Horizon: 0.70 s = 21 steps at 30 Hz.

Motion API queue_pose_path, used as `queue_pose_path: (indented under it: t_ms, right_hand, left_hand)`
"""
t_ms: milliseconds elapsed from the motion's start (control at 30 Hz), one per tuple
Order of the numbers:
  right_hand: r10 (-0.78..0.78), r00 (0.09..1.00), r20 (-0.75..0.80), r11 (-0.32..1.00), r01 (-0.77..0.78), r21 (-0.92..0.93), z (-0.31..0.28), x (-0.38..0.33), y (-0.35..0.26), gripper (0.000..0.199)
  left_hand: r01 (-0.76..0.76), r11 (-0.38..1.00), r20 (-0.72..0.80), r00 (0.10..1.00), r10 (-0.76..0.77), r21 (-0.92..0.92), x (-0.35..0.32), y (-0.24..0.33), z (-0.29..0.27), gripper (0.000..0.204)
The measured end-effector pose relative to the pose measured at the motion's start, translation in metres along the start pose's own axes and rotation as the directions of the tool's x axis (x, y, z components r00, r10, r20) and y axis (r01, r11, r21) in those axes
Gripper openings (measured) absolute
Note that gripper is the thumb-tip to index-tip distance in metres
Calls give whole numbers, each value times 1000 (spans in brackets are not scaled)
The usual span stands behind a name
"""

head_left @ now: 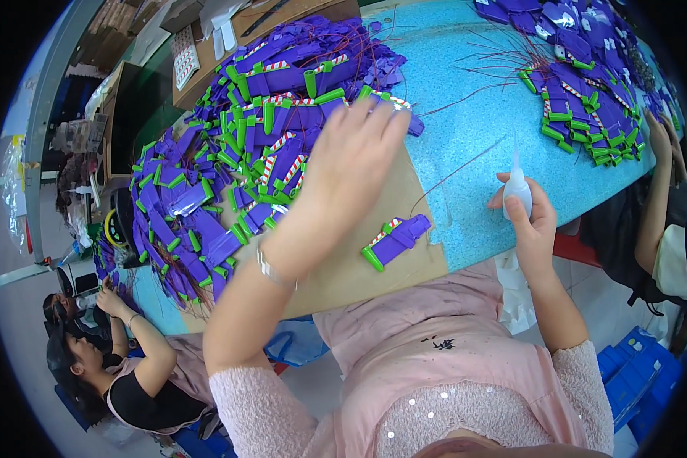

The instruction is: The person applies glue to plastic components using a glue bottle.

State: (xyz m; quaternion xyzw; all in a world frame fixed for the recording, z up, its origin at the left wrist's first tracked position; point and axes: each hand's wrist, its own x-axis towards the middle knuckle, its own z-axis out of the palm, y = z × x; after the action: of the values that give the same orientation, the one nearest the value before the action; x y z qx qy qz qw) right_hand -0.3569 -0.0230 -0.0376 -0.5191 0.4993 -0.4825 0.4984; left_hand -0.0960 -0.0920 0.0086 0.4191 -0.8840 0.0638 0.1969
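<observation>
Fingers of my left hand [349, 172] spread loose over the big heap of purple-and-green plastic toy pieces [240, 145]; my right hand [533, 221] clutches a small white squeeze bottle [517, 191] nozzle-up, probably so it won't drip.

Two purple-part heaps [237, 145] — one squeeze bottle [517, 189].

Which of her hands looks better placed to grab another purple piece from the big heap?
Probably the left hand: it hovers open over the heap of purple plastic pieces with green and striped trim. The right hand is off to the side, gripping a small white squeeze bottle.
</observation>
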Motion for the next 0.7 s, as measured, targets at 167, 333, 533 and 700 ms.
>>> queue_pose_path:
  t_ms: [167, 333, 533, 700]
  right_hand:
    - [27, 997, 65, 1000, -26, -7, 9, -6, -8, 33]
    - [63, 996, 69, 997, -66, 33, 3, -10, -6, 33]
    - [76, 993, 90, 985, -89, 145, -1, -9, -8, 32]
    - [30, 997, 73, 974, -45, 222, 17, -6, -11, 33]
  left_hand:
    - [-203, 977, 128, 970, 209, -59, 29, -51, 31, 38]
    - [-127, 989, 181, 977, 113, 71, 30, -21, 0, 41]
    - [242, 960, 7, 969, -246, 137, -60, 39, -12, 31]
    - [132, 991, 7, 991, -132, -14, -114, 42, -21, 32]
